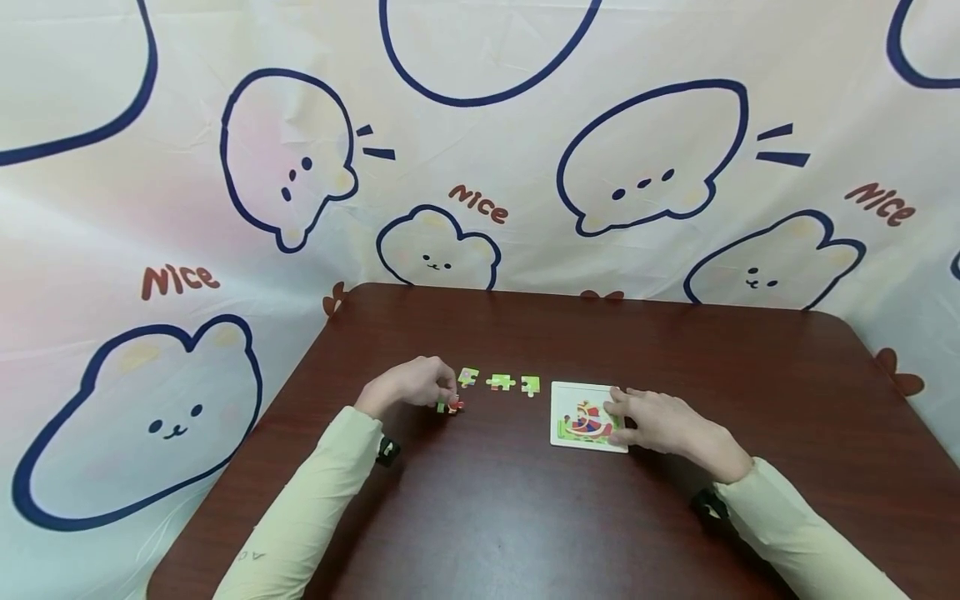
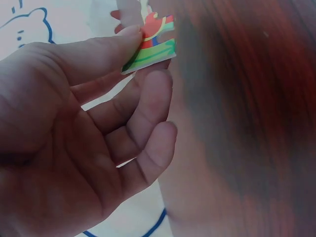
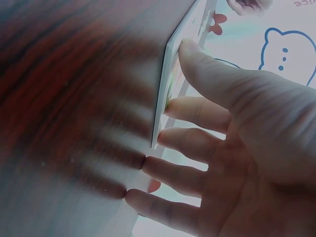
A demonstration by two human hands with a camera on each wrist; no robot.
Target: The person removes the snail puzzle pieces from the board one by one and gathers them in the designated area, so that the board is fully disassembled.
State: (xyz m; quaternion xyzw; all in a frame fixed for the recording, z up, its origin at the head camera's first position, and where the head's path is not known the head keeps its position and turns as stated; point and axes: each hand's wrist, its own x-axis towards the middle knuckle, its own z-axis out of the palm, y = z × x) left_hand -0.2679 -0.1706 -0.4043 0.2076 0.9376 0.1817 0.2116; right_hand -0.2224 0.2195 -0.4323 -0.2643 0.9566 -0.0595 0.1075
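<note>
My left hand (image 1: 411, 385) pinches a jigsaw piece (image 2: 157, 42) between thumb and fingertips, low over the table at the left of the loose pieces. That piece is red, yellow and blue with a green lower edge; the thumb hides part of it. My right hand (image 1: 666, 423) rests at the right side of a white-framed puzzle board (image 1: 557, 421). Its thumb and nearer fingertips touch the board, while the other fingers (image 3: 165, 210) reach down to the tabletop, fairly straight. A partly assembled colourful picture (image 1: 585, 423) lies inside the frame, partly behind the fingertips.
Three loose green puzzle pieces lie in a row between the hands: a left one (image 1: 468, 377), a middle one (image 1: 501, 382) and a right one (image 1: 530, 385). The dark brown table (image 1: 480, 517) meets a cartoon-printed curtain (image 1: 525, 250) at its back and left edges.
</note>
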